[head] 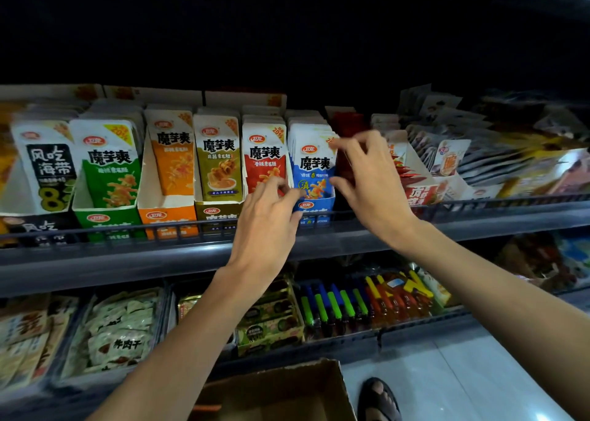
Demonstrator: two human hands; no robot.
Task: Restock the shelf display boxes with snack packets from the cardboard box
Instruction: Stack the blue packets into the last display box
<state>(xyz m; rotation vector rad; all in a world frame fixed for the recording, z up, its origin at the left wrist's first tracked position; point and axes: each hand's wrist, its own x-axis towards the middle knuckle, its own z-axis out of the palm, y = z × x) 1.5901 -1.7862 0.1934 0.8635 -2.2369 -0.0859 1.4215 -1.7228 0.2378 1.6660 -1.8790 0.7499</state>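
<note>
Head view: blue packets (314,168) upright in blue display box (319,204). My right hand (372,181) pinches their right edge above box. My left hand (268,219), fingers curled, at box's front-left corner; cannot tell if gripping.

Hands, two: left hand (268,216), right hand (373,181). Shelves, two: upper shelf (127,254), lower shelf (415,328). Upright packet rows, at least six: black (48,165), green (108,168), orange (174,162), olive (218,162), red (263,162), blue (314,168). Cardboard box (287,379), one. Sandalled foot (378,398), one.

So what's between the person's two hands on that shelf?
Blue snack packets standing in their blue display box, between the left hand and right hand; the head view shows it.
</note>
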